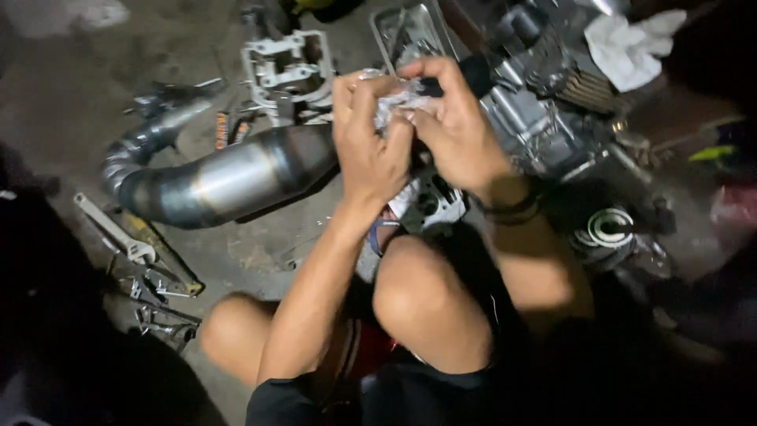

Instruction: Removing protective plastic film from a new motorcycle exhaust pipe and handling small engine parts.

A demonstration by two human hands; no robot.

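wrenches (130,252): 8 o'clock of your hands, flat on the concrete floor (55,95), a few more loose tools just below them.
exhaust (229,177): 9 o'clock of your left hand, big steel pipe lying on the floor, thin bent end up-left, fat end reaching in under your left wrist.
head (288,71): 11 o'clock of your left hand, grey cast part on the floor, just above the exhaust.
left hand (371,146): fingers curled, closed on the rag from the left side, back of hand to camera.
rag (397,101): crumpled, whitish, pinched between both your hands at frame centre-top, held up above the floor and your knees. Whatever sits inside it is hidden, can't tell.
right hand (453,126): closed on the rag from the right, thumb and fingertips pressing into it, touching your left hand; dark band on the wrist.
engine (544,110): 2 o'clock of your right hand, on the floor, finned block visible.
cloth (627,47): white, draped on top of the engine, 1 o'clock, well apart from your hands.
round part (609,227): 4 o'clock of your right hand, ringed, on the floor.
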